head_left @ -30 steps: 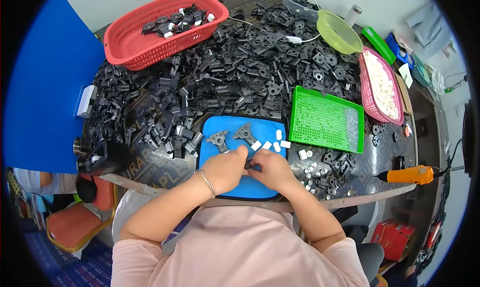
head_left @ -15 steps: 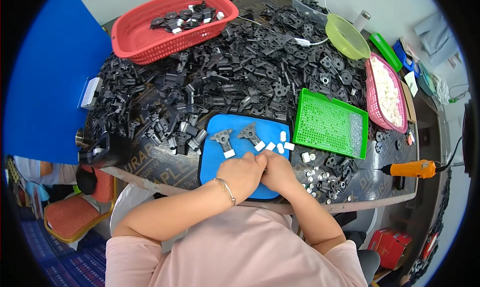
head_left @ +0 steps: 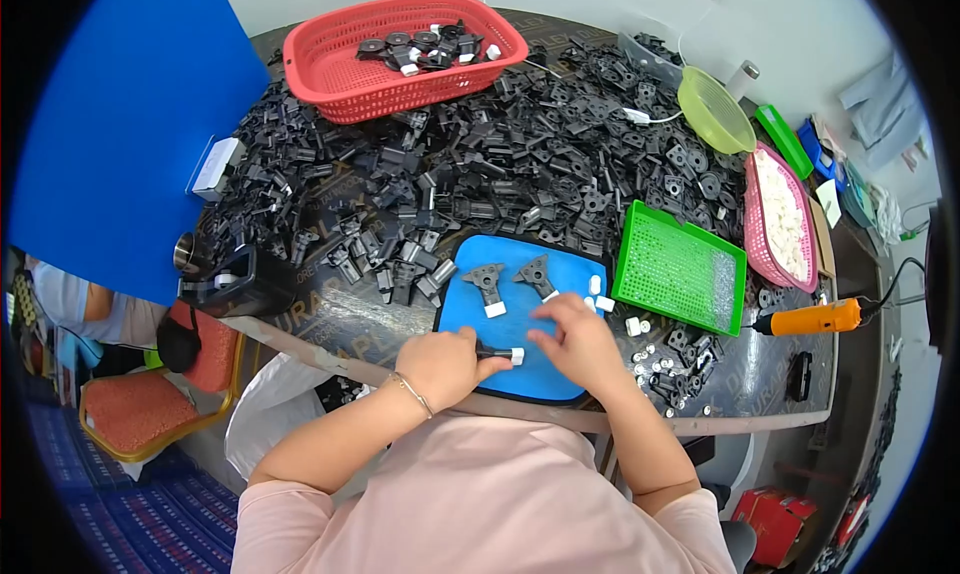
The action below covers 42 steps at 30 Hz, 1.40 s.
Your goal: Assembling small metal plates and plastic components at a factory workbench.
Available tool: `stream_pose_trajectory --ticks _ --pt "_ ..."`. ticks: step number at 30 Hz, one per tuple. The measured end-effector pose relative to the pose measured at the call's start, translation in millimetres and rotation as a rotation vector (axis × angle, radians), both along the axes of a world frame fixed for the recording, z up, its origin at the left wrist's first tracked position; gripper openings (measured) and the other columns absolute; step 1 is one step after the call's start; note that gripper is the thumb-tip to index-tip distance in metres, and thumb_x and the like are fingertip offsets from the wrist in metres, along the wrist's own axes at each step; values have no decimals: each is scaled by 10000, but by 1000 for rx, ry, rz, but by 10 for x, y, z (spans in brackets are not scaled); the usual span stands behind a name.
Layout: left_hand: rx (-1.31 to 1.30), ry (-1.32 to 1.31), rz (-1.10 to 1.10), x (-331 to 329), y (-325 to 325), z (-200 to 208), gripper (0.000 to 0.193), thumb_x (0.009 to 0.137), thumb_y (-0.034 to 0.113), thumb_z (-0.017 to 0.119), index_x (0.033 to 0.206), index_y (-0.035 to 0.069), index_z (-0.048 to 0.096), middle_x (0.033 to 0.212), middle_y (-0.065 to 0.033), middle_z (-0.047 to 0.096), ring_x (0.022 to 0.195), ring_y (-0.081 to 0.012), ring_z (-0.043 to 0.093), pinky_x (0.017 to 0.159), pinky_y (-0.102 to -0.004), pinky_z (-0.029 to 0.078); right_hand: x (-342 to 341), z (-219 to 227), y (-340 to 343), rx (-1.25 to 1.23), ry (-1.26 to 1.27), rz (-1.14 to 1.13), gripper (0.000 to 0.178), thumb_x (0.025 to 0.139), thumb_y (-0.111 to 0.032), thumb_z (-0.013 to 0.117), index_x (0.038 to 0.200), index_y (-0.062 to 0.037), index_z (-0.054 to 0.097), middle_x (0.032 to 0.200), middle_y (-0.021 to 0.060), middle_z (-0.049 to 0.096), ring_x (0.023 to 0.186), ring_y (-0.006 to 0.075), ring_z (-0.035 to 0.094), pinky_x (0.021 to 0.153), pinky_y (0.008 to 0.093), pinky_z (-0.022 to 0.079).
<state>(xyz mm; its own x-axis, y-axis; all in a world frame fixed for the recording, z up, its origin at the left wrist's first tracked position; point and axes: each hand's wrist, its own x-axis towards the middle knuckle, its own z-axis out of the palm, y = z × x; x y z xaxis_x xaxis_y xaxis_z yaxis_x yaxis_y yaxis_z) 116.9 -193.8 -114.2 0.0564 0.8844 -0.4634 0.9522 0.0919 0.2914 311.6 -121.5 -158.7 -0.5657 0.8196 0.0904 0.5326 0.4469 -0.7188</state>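
My left hand [head_left: 438, 366] is closed around a black plastic part, whose stem shows past the thumb with a white cap [head_left: 516, 357] on its end. My right hand [head_left: 580, 342], fingers spread and slightly curled, hovers over the right side of the blue mat [head_left: 462, 319]. Two black plastic brackets lie on the mat, a left one [head_left: 484, 278] and a right one [head_left: 533, 271], each with a white end piece. The right bracket's end is partly covered by my right fingers. Loose white caps [head_left: 605, 304] lie beside that hand at the mat's right edge.
A big heap of black plastic parts [head_left: 500, 164] spreads behind the mat, with a red basket [head_left: 345, 109] beyond. Right of the mat are a green tray [head_left: 660, 259], small metal-looking pieces [head_left: 655, 364], an orange electric screwdriver [head_left: 815, 318] and a pink basket [head_left: 757, 229] of white pieces.
My hands were together over the mat and have come apart. The left has moved left with the black part, its white cap now showing; the right has opened. The whole view has shifted.
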Motion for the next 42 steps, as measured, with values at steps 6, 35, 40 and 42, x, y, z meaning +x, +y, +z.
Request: stream_pose_trajectory --ticks 6,35,40,42 --pt "748 12 -184 -236 176 -268 242 845 220 545 1014 60 611 1117 -190 587 1044 -334 563 840 -408 490 -282 -13 133 207 -315 -177 366 790 -189 680 1136 -122 583 1047 96 618 780 296 646 659 391 525" --pt "747 -380 384 -1236 1 -161 262 766 -109 550 978 45 554 1009 -94 608 784 -228 619 694 -284 493 -978 313 332 177 -295 184 210 793 -198 656 991 -129 662 968 80 624 827 282 636 705 388 521" --pt "495 -1104 835 -1283 -162 -171 250 860 -30 490 1081 59 565 889 -17 556 654 -98 547 588 -215 460 -724 295 808 308 -275 -194 171 786 -119 628 952 -103 664 956 104 623 875 304 625 748 396 512" --pt "298 -1399 949 -1266 -151 -205 220 869 9 485 1074 55 551 907 -37 575 682 -132 595 603 -254 501 -605 261 968 324 -261 -254 218 770 -89 638 988 -99 642 963 103 610 879 307 620 746 402 509"
